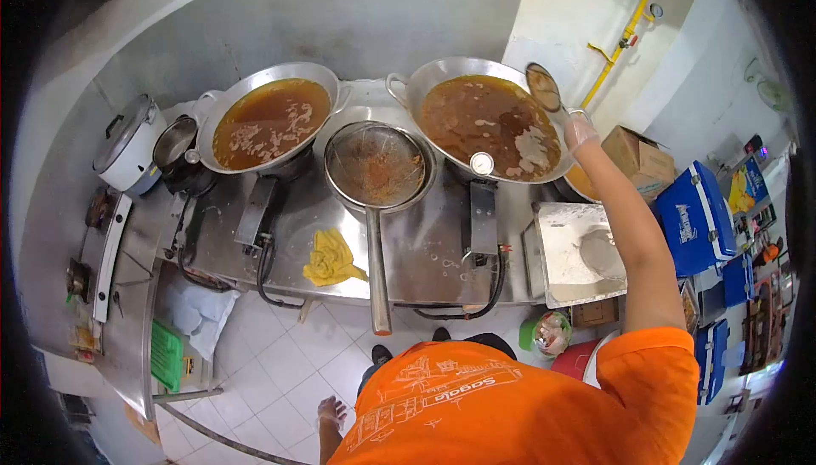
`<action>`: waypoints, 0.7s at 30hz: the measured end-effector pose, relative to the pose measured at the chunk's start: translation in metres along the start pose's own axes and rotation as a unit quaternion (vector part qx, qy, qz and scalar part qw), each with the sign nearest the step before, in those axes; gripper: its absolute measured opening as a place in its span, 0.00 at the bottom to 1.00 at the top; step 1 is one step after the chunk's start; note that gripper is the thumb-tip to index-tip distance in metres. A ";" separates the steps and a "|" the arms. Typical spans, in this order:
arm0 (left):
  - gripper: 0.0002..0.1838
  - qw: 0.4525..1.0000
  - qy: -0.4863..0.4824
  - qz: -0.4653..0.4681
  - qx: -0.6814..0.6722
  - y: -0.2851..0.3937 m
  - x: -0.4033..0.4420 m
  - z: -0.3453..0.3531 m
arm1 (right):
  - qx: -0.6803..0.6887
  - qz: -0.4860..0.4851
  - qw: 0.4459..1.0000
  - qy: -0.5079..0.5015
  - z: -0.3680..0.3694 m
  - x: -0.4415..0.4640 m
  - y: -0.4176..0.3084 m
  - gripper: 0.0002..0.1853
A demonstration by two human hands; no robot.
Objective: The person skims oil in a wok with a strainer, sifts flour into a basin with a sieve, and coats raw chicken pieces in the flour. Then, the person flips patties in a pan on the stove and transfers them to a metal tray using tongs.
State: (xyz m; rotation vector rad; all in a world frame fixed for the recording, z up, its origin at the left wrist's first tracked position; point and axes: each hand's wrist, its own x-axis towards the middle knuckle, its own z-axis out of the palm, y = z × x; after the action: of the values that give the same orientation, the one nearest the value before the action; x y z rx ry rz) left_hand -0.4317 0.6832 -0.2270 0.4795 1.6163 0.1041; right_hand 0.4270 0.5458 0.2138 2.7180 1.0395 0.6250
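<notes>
My right hand [580, 132], in a clear plastic glove, is closed round the handle of a skimmer [543, 87]. Its round head is raised over the right rim of the right wok [408, 101], which holds brown oil with pale foam patches. A dial thermometer [482, 163] sits at that wok's front rim. Down at my side hangs my left hand [331, 412], also gloved, its fingers apart and nothing in them. Between the two woks, a long-handled strainer [378, 210] with brown crumbs in its mesh rests across a metal bowl [429, 189].
At left stands another wok [204, 116] of foamy oil, near a white pot [127, 146]. A yellow cloth [331, 257] lies on the steel counter [416, 252]. To the right are a tray of white powder [569, 248], a cardboard box [636, 159] and a blue cooler [693, 218].
</notes>
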 end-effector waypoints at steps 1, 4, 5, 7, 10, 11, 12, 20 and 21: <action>0.19 1.000 0.000 0.003 -0.005 -0.002 0.001 -0.001 | -0.013 0.014 1.000 -0.004 0.022 -0.002 0.013 0.11; 0.20 0.997 -0.038 0.037 0.057 0.003 0.003 -0.005 | -0.047 -0.027 0.996 -0.072 0.006 -0.029 0.008 0.11; 0.20 0.995 -0.049 0.044 0.074 0.006 -0.001 -0.005 | -0.058 -0.055 0.991 -0.106 -0.006 -0.040 -0.003 0.11; 0.20 0.998 -0.023 0.009 0.052 0.007 0.007 -0.004 | -0.030 -0.076 0.987 -0.139 0.004 -0.047 -0.016 0.11; 0.20 1.000 -0.013 0.000 0.023 0.007 0.007 -0.007 | -0.001 -0.132 0.970 -0.205 0.042 -0.037 -0.033 0.10; 0.20 1.000 -0.007 -0.004 0.027 0.008 0.006 -0.005 | 0.006 -0.154 0.962 -0.226 0.051 -0.033 -0.038 0.10; 0.21 1.000 -0.002 -0.008 0.029 0.007 0.006 -0.002 | 0.031 -0.151 0.960 -0.235 0.040 -0.030 -0.051 0.10; 0.21 0.999 -0.027 0.013 -0.021 -0.021 -0.010 0.002 | 0.159 -0.248 0.915 -0.274 0.043 0.006 -0.102 0.12; 0.21 0.999 -0.034 0.021 -0.023 -0.023 -0.011 0.000 | 0.210 -0.247 0.909 -0.261 0.035 0.008 -0.106 0.13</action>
State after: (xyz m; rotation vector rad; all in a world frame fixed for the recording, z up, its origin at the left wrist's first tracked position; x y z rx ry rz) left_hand -0.4368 0.6585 -0.2245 0.4772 1.5344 0.1542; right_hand 0.3839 0.6297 0.1539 2.5137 1.7423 -0.4338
